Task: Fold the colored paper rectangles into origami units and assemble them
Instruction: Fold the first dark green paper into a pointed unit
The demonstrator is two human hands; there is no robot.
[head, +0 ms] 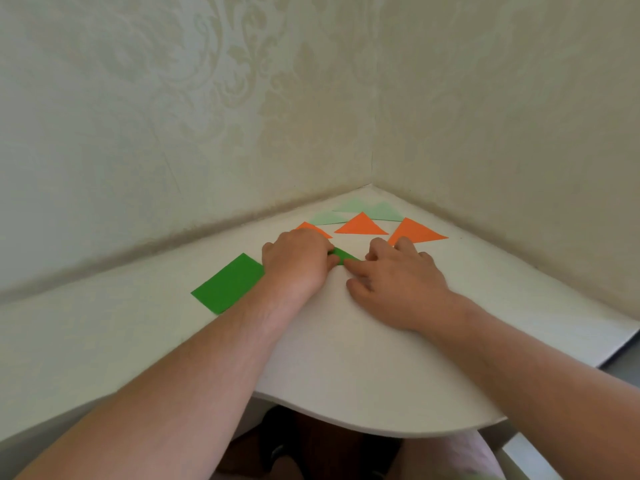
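Note:
A small dark green paper piece (343, 256) lies on the white corner table (346, 358), mostly covered by both hands. My left hand (298, 261) pinches its left end with curled fingers. My right hand (394, 278) presses its right end with a finger, the other fingers loosely bent. A flat dark green rectangle (230, 283) lies to the left. Behind the hands lie orange folded triangles (362, 225) (414, 231), one more (313, 228) half hidden by my left hand, and pale green folded pieces (374, 209) near the corner.
Wallpapered walls (207, 116) close the table at the back left and back right. The table's curved front edge (363, 426) runs just above my lap. Bare tabletop lies left of the green rectangle.

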